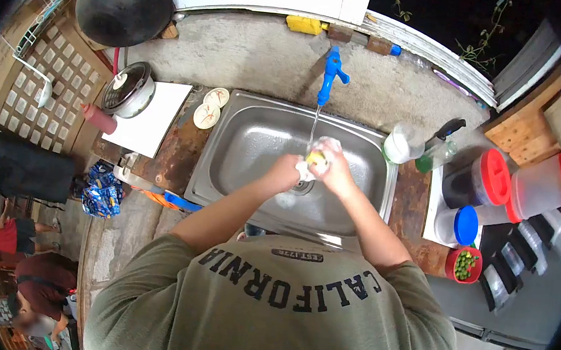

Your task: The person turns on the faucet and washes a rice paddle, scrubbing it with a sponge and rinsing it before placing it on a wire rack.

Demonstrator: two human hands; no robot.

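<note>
Both hands meet over the steel sink (228,160), under the blue faucet (330,75), from which a thin stream of water runs. My right hand (332,169), covered in white suds, is closed around a yellow sponge (316,158). Against it, my left hand (285,171) is closed on something whitish and foamy at its fingertips; foam and fingers hide what that is. Some suds lie near the drain (302,186) below the hands.
Left of the sink are patterned round dishes (206,115), a lidded pot (128,89) and a pink bottle (98,119). Right stand a white container (398,144), a green-tinted glass (436,156), lidded tubs (458,224) and a red cup of green fruits (464,265). Two people are at lower left.
</note>
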